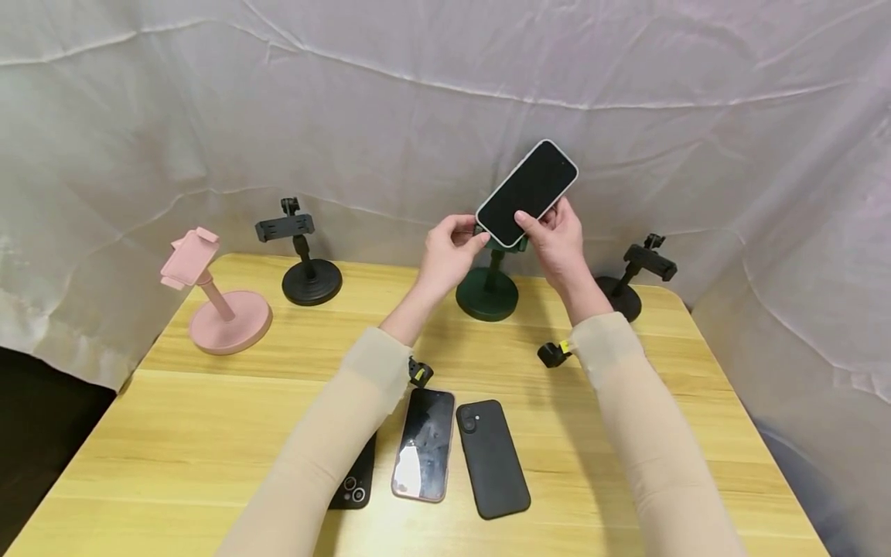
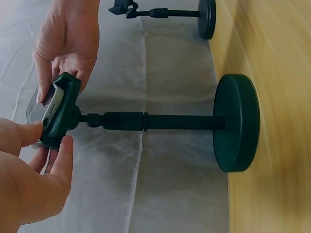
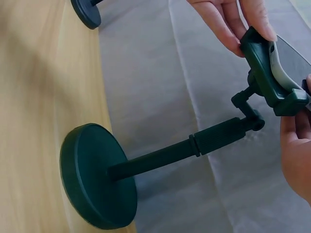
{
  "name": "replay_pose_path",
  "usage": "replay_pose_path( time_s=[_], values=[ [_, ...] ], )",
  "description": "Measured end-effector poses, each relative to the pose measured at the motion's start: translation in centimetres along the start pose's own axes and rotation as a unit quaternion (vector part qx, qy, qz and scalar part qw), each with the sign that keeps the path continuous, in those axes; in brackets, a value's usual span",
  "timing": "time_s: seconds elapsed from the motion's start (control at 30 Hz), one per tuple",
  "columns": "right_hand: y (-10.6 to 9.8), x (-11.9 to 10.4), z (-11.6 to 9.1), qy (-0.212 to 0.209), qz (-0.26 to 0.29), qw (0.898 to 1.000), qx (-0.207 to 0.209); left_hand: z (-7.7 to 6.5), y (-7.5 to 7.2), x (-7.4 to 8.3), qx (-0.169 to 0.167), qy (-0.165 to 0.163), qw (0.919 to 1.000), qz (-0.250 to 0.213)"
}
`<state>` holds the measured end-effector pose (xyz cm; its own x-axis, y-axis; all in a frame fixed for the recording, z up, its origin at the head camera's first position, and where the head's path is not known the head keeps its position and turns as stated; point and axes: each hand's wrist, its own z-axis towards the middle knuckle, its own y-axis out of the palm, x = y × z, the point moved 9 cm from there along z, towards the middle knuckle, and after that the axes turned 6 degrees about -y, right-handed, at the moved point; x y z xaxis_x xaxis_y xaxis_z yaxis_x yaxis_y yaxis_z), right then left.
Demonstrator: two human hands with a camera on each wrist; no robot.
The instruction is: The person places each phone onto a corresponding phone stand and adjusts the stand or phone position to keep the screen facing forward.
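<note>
A smartphone (image 1: 536,182) in a pale case, dark screen facing up, tilts diagonally at the clamp of a green phone stand (image 1: 487,295). My right hand (image 1: 559,244) holds its right side, thumb on the screen and fingers behind. At the lower left corner, my left hand (image 1: 445,251) pinches the clamp's end, its thumb beside the phone's edge. In the left wrist view the clamp (image 2: 63,111) lies behind the phone's bottom edge. The right wrist view shows the pale case edge between the clamp's (image 3: 267,68) two lips.
A pink phone stand (image 1: 230,321) and a black one (image 1: 311,280) stand at left, another black stand (image 1: 650,259) at right. In front lie a black phone (image 1: 358,480), a screen-up phone (image 1: 425,445) and a face-down black phone (image 1: 493,460). A pale curtain (image 1: 390,139) hangs behind the table.
</note>
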<state>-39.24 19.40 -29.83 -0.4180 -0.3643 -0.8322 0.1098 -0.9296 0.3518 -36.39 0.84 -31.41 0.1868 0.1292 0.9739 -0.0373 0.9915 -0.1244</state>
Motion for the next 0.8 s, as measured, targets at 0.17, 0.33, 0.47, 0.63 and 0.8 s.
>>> replay_pose_path(
  time_s=[0.17, 0.33, 0.47, 0.63, 0.8],
  values=[
    [-0.1, 0.1, -0.2, -0.001, -0.017, 1.000, -0.005, 0.0, -0.3, 0.3, -0.004, 0.026, 0.9989, 0.038],
    [-0.2, 0.0, -0.4, 0.002, -0.035, 0.999, -0.016, 0.0, -0.4, 0.5, -0.010, 0.035, 0.9964, 0.076],
    [-0.2, -0.2, -0.4, -0.007, -0.052, 0.998, -0.029, 0.2, -0.5, 0.8, -0.014, 0.047, 0.9923, 0.114],
    [-0.3, -0.3, -0.3, -0.012, -0.069, 0.997, -0.038, 0.2, -0.6, 1.3, -0.019, 0.061, 0.9865, 0.151],
    [-0.2, -0.4, -0.1, -0.018, -0.082, 0.995, -0.046, 0.3, -0.7, 1.8, -0.024, 0.075, 0.9827, 0.168]
  ],
)
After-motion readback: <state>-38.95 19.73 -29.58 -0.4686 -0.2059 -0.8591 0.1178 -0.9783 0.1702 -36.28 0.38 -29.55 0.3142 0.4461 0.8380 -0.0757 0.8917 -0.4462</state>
